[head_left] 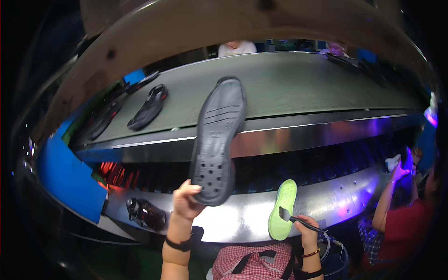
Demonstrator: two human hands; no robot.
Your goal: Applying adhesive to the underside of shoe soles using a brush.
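My left hand (187, 199) grips a black shoe sole (215, 135) by its heel end. The sole is held up at a slant, its toe pointing away from me, with a cluster of round holes near the heel. In my right hand (307, 227) is a brush (298, 220) with a black handle. The brush head lies over a lime-green shoe sole (283, 205) on the metal ledge; whether the bristles touch it I cannot tell.
Beyond the ledge runs a green conveyor belt (289, 84) carrying several black soles (149, 107). A dark bottle (145, 213) stands on the ledge at left. One co-worker in red (406, 228) is close at right; another person (237, 48) is across the belt.
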